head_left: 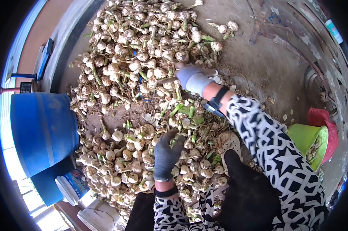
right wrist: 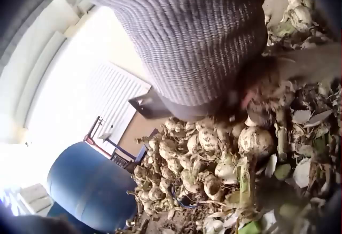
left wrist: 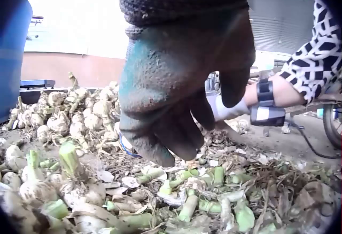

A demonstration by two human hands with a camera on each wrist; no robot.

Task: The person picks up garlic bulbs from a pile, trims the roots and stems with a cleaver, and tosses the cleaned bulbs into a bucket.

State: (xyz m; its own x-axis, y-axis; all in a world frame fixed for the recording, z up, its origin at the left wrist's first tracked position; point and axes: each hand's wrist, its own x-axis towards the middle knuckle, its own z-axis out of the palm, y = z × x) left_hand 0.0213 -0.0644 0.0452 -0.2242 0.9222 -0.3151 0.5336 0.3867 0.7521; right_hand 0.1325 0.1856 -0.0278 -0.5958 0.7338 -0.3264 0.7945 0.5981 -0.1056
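Both hands work over a garlic pile. From the head view, the left hand hovers loosely curled and empty above bulbs, while the right hand reaches into the heap holding a knife. Left wrist view: gloved fingers hang relaxed above cut stems. Right wrist view: the blade juts beside the glove, with a blue barrel behind.

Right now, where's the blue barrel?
In the head view the blue barrel sits at the left edge, touching the garlic pile, with a white tub just below it.

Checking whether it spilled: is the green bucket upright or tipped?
Tipped: the green bucket lies with its mouth turned sideways, bits showing inside.
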